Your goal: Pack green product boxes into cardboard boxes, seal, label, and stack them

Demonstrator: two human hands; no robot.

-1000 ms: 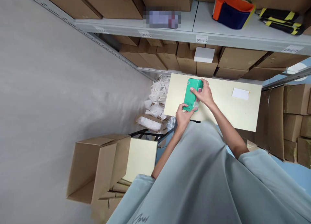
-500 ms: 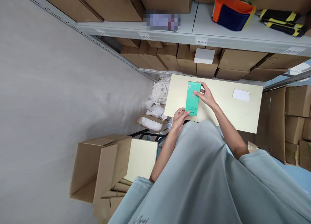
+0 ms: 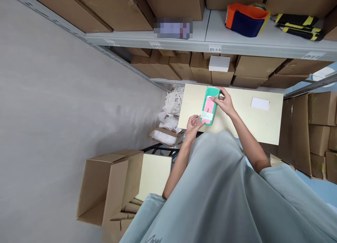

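Note:
A slim green box with a pink picture on its face is held up over the cream tabletop. At its lower left corner, my left hand grips the edge, thumb on the front. My right hand clasps the upper right side, its thumb lying across the face. The fingers behind the box are partly hidden. To the right on the tabletop lies a small white card or flat box.
Behind the table, a metal shelf carries cardboard boxes, a white box and black-yellow cutters. An open carton stands at lower left. White paper scraps pile beside the wall. More cartons are stacked at right.
The green box has been turned over: its plain printed green face showed before, and now the side with the pink picture faces me. Both hands stay on it.

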